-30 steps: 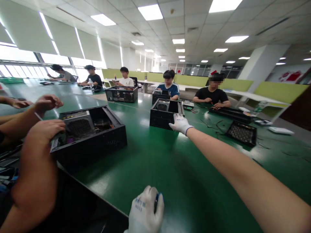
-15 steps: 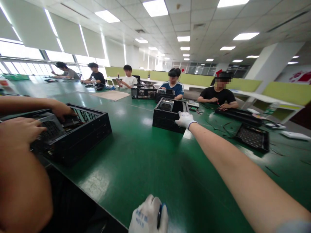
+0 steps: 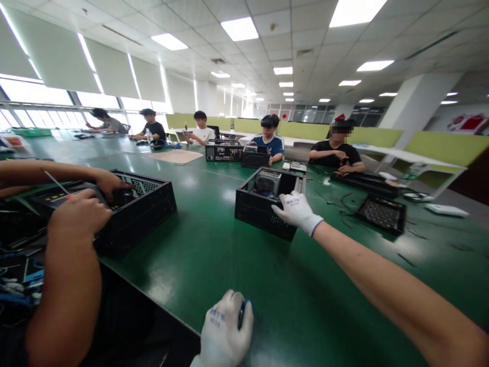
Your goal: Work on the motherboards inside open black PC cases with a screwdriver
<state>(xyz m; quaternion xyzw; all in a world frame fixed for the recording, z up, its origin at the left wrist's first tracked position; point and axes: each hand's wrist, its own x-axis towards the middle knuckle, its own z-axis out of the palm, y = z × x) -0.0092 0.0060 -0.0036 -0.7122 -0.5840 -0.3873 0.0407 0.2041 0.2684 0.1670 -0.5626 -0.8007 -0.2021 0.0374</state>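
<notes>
Computer case [image 3: 260,209] is partly hidden by the gloved right hand [image 3: 297,210].

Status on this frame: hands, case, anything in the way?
Right hand gripping computer case at near corner. Left hand closed on dark object, mostly hidden. Case open-topped. Second case close behind.

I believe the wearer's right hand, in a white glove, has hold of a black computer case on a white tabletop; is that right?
Not quite: in the head view, the tabletop is green, not white. The white-gloved right hand does hold a black computer case.
</notes>
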